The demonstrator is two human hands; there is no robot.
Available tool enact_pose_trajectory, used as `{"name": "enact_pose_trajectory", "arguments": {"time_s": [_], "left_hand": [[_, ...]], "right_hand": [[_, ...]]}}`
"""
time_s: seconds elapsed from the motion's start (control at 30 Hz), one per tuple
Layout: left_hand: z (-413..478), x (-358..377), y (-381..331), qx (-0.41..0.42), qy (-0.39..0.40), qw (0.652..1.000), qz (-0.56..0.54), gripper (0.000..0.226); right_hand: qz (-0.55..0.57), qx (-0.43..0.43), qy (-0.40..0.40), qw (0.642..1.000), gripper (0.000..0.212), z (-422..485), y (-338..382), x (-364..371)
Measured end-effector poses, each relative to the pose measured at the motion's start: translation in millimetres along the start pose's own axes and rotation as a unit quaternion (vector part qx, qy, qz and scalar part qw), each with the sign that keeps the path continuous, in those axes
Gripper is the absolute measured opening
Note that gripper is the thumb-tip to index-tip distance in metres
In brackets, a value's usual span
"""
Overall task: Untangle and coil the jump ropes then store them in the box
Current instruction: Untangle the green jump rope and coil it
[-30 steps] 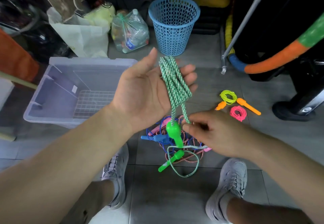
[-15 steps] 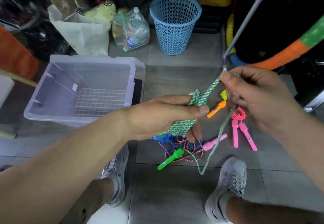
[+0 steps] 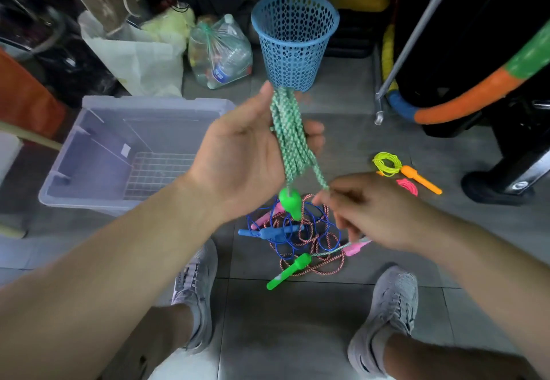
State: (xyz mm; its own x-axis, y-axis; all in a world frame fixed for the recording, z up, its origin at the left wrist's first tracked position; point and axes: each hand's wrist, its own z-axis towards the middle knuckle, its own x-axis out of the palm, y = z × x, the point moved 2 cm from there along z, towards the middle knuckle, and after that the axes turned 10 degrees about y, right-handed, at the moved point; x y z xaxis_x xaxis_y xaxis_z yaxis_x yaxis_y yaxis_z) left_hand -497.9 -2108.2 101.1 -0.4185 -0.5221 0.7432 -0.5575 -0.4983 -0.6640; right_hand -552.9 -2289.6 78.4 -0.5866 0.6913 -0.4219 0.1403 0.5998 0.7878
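My left hand point(image 3: 238, 156) is held palm up with straight fingers, and several loops of the green-and-white jump rope point(image 3: 287, 135) are wound around it. One green handle point(image 3: 290, 202) hangs just below the palm. Low and to the right, my right hand point(image 3: 372, 216), blurred, pinches the free strand of this rope. The other green handle point(image 3: 288, 271) lies on the floor beside a tangle of blue and red-white ropes point(image 3: 303, 237). The clear plastic box point(image 3: 154, 103) stands open to the left.
A yellow coil with orange handles point(image 3: 387, 164) and a pink coil point(image 3: 407, 186) lie on the tiles at right. A blue basket point(image 3: 294, 40), bags and a metal rack stand behind. My two grey shoes point(image 3: 196, 284) flank the tangle.
My left hand has turned from palm down to palm up. My right hand swung from high at the right down below the left palm, bringing the green strand with it.
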Motion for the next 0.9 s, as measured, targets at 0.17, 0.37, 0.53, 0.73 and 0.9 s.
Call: {"name": "enact_pose_trajectory", "arguments": {"time_s": [0.17,0.37,0.53,0.73,0.9], "left_hand": [[0.0,0.9,5.5,-0.009,-0.054,0.977,0.205,0.034],[-7.1,-7.7,35.8,-0.159,-0.015,0.903,0.398,0.074],[-12.8,6.4,35.1,-0.184,0.067,0.916,0.349,0.043],[-12.8,12.0,20.5,-0.227,0.137,0.941,0.211,0.073],[-12.8,16.5,10.1,-0.183,0.176,0.966,0.039,0.076]], "right_hand": [[-0.035,-0.052,0.063,0.996,0.026,-10.7,11.9,4.0],[0.069,-0.088,0.090,0.990,0.023,-18.3,23.3,-16.1],[0.203,-0.125,-0.034,0.971,0.016,-13.5,13.1,-34.6],[0.209,-0.116,-0.175,0.955,0.008,-1.1,-1.6,-44.3],[0.199,-0.132,-0.186,0.953,0.014,3.0,-3.6,-40.5]]}}
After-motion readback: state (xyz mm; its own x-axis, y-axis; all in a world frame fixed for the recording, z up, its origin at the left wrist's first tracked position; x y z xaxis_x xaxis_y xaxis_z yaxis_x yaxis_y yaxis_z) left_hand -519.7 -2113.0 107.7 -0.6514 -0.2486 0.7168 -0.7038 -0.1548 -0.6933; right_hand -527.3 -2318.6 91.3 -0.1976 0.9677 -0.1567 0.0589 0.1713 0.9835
